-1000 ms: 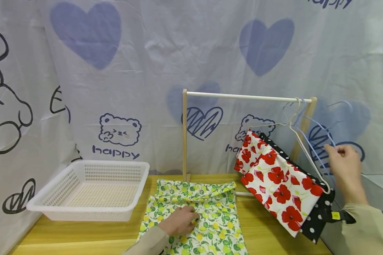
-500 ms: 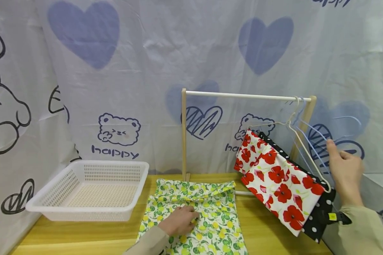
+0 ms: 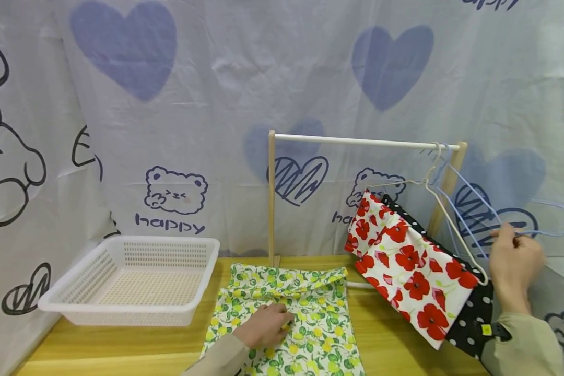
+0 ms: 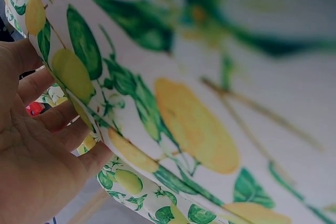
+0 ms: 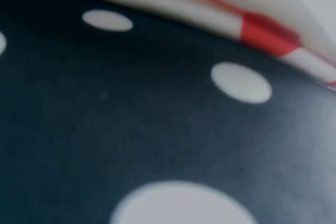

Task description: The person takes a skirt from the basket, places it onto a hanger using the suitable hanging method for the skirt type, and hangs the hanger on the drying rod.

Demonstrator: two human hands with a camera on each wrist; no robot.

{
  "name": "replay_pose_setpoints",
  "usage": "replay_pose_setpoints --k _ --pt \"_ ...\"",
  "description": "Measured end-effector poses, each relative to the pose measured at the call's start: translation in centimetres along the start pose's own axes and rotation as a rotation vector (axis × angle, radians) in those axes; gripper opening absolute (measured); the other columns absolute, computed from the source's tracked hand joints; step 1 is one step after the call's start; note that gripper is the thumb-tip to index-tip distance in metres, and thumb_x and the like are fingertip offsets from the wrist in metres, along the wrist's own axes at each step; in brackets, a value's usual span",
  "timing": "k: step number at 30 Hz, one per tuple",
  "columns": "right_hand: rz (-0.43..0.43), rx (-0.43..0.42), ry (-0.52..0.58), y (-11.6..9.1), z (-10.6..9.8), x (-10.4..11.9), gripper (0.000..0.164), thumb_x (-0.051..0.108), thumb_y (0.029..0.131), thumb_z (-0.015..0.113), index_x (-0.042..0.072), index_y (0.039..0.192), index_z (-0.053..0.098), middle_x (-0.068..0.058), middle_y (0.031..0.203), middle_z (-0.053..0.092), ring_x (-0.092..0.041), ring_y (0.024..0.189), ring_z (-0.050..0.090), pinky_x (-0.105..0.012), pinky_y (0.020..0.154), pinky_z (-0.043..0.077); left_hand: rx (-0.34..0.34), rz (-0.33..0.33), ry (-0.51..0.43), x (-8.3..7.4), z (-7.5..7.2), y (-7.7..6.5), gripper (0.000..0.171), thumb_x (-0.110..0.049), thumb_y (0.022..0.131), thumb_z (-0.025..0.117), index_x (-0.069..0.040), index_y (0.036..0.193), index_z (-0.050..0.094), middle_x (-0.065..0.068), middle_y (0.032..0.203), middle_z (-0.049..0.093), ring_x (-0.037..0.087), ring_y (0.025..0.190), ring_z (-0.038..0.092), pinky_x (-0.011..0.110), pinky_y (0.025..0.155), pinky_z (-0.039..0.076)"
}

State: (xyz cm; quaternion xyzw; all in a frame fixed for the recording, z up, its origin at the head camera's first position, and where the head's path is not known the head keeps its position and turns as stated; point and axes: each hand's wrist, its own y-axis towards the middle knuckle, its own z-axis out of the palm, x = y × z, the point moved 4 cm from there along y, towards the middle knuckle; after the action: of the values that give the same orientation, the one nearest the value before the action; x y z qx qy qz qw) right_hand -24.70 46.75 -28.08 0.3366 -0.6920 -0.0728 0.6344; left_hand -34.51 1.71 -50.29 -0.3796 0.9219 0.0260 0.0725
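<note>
At the right in the head view, my right hand (image 3: 518,263) pinches a light blue clothes hanger (image 3: 547,234) with thumb and fingers. Its hook points to the right. My left hand (image 3: 265,325) rests on a lemon-print cloth (image 3: 317,337) that lies on the table with its far end folded over. The left wrist view shows that hand's fingers (image 4: 60,116) loosely spread against the cloth. Beside my right hand hang a red poppy-print cloth (image 3: 413,279) on a cream hanger (image 3: 446,216) and, behind it, a black polka-dot cloth (image 3: 470,331), which fills the right wrist view.
A rack with a white rail (image 3: 357,141) and wooden posts (image 3: 272,198) stands at the back of the wooden table (image 3: 122,347). To the left sits a white perforated plastic basket (image 3: 131,317). A printed curtain (image 3: 263,68) closes off the back and sides.
My right hand has tipped the blue hanger, so its hook has swung right and down. That hand has moved slightly outward and lower. My left hand stays on the lemon-print cloth.
</note>
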Motion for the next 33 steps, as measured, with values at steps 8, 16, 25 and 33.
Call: replay_pose_setpoints --k 8,16,25,33 --pt "-0.075 -0.326 0.075 -1.1 -2.2 1.2 0.042 0.029 0.096 0.041 0.033 0.055 0.036 0.027 0.052 0.029 0.003 0.050 0.025 -0.023 0.050 0.017 0.000 -0.003 0.014 -0.2 -0.2 0.1 0.028 -0.029 0.098 0.061 -0.030 0.126 0.062 -0.005 0.116 0.059 0.010 0.101 0.057 0.043 0.090 0.049" --pt "-0.254 -0.425 0.160 -1.8 -4.0 3.7 0.061 0.027 0.102 0.042 0.020 0.043 0.028 0.023 0.041 0.020 0.004 0.038 0.014 -0.021 0.043 0.007 0.008 -0.011 0.023 -0.5 -0.6 -0.1 0.028 -0.027 0.098 0.061 -0.028 0.125 0.061 -0.003 0.120 0.058 0.013 0.109 0.056 0.046 0.095 0.047" --pt "-0.521 -0.414 0.227 -3.7 -3.6 9.1 0.056 0.016 0.096 0.043 0.007 0.043 0.028 0.020 0.043 0.021 0.006 0.040 0.013 -0.019 0.044 0.005 0.018 -0.022 0.030 -0.6 -0.3 -0.2 0.027 -0.029 0.098 0.059 -0.029 0.125 0.060 -0.004 0.119 0.057 0.012 0.106 0.055 0.045 0.093 0.047" --pt "-0.695 -0.342 0.425 -5.7 -1.0 14.2 0.055 0.020 0.092 0.046 0.003 0.043 0.027 0.007 0.042 0.021 0.004 0.043 0.013 -0.020 0.046 0.003 0.016 -0.016 0.026 -0.6 -0.3 -0.2 0.028 -0.028 0.099 0.058 -0.028 0.127 0.059 -0.003 0.119 0.057 0.013 0.106 0.055 0.044 0.093 0.047"
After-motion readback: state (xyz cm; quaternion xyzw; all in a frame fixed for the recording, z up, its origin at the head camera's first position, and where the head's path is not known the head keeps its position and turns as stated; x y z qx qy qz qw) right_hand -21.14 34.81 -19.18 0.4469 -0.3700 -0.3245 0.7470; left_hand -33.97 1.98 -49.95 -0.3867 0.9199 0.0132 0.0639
